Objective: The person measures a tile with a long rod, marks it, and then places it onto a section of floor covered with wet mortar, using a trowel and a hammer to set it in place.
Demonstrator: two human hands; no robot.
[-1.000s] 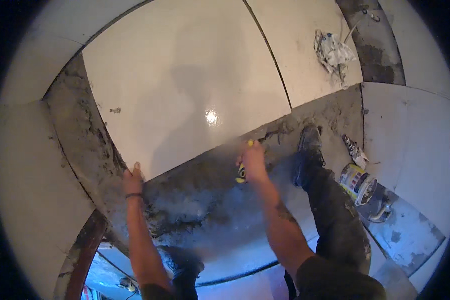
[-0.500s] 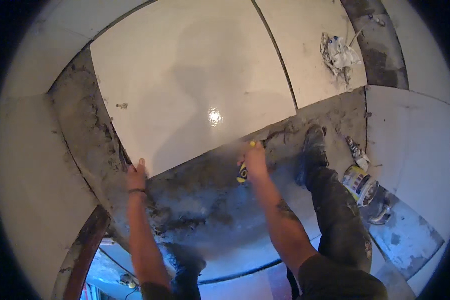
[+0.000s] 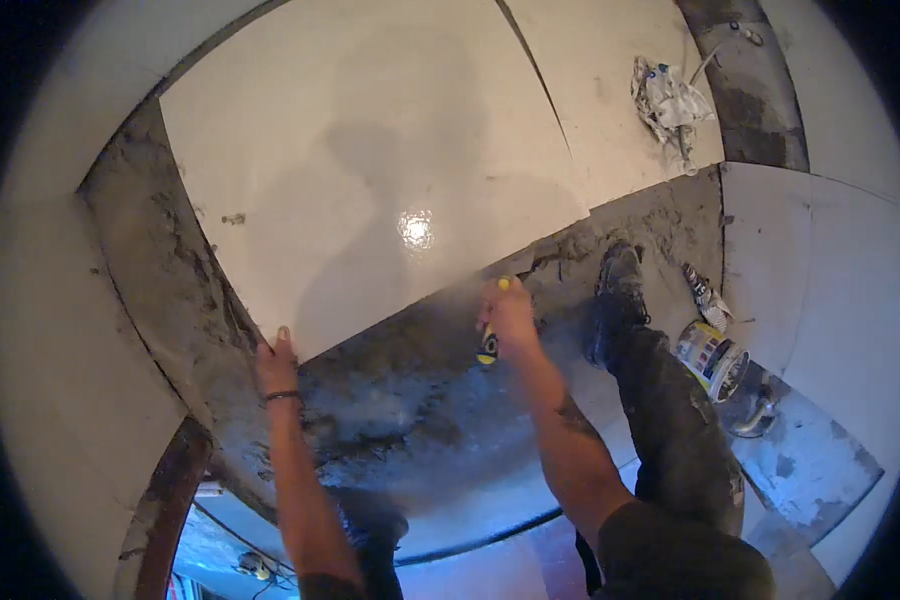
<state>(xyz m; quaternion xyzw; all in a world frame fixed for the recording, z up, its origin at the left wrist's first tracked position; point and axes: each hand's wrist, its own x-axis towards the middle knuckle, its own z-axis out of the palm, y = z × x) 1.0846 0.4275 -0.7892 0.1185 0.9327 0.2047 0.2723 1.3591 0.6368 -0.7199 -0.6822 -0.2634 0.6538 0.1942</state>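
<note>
A large, glossy cream floor tile [image 3: 260, 190] lies in front of me, its near edge along rough grey mortar [image 3: 400, 400]. My left hand [image 3: 277, 362] is closed on its near left corner, the thumb on top and the other fingers mostly hidden along the side. My right hand [image 3: 511, 318] is wrapped round a yellow-and-black-handled tool [image 3: 487, 349] beside the near edge. Its working end is not clear to see. A second cream tile [image 3: 610, 110] lies to the right; the dark gap between the two tapers and fades toward me.
Crumpled plastic [image 3: 665, 105] lies on the second tile. A tipped bucket [image 3: 711, 360] and a crumpled packet [image 3: 708, 300] are right of my shoe [image 3: 622, 290]. A brown door frame [image 3: 168, 490] stands at lower left, and pale panels [image 3: 800, 250] border the right.
The large tile's right edge has closed up against the second tile near me, narrowing the dark gap. Both hands keep their holds. The whole view has shifted slightly.
</note>
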